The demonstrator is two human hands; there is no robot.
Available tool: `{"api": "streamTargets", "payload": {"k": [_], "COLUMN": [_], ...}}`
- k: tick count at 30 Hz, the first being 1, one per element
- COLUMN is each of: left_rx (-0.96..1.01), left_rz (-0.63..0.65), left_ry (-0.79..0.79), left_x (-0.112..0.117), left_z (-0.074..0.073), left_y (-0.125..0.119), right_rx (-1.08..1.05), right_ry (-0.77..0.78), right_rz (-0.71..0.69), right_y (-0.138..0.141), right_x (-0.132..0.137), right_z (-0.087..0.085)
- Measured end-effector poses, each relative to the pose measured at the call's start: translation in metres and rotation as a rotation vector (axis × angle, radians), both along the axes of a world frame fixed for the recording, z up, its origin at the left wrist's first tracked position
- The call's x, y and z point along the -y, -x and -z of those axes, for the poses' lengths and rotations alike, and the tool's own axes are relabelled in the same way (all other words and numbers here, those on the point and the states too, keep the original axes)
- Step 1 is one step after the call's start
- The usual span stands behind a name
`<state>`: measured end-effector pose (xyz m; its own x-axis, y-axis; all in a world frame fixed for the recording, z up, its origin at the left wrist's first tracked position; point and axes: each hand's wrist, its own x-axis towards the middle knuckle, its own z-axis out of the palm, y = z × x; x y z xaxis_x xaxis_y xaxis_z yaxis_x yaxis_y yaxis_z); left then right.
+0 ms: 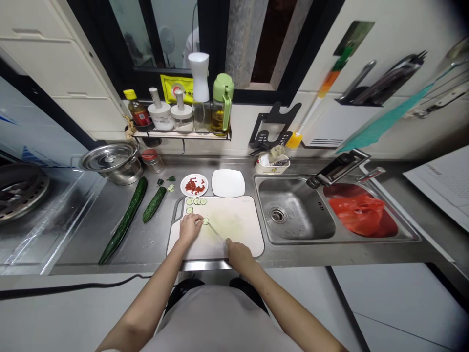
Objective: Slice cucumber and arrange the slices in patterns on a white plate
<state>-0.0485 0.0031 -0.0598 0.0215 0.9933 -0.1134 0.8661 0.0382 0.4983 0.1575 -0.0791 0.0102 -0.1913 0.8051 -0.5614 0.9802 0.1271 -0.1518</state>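
A white cutting board [234, 210] with a grey rim lies on the counter in front of me. My right hand [239, 255] is closed round the handle of a knife [217, 233], whose blade points up and left across the board. At its tip is a pale round cucumber slice [205, 221]. My left hand [190, 228] has its fingers bent together and the fingertips pinching the slice's left edge. Several cucumber slices [197, 201] overlap in a row at the board's upper left, with another slice [189, 209] just below them.
Left of the board lie a long cucumber [126, 217] and a shorter cucumber piece [154, 204]. Behind it stand a plate [183, 187] of chopped red bits and a square white plate [227, 183]. A sink [298, 232] is at right, a steel pot [124, 171] at back left.
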Motion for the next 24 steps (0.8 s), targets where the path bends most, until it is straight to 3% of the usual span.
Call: {"api": "streamTargets", "payload": {"k": [13,24], "left_rx": [0.008,0.004], "left_rz": [-0.019,-0.04], "left_ry": [0.039,0.063], "left_x": [-0.002,-0.002], "left_z": [0.001,0.0], "left_y": [-0.001,-0.001], "right_rx": [-0.019,-0.008], "right_ry": [0.021,0.023], "right_rz": [-0.045,-0.06], "right_y": [0.003,0.007], "right_x": [-0.018,-0.023], "right_z": [-0.01,-0.008]}}
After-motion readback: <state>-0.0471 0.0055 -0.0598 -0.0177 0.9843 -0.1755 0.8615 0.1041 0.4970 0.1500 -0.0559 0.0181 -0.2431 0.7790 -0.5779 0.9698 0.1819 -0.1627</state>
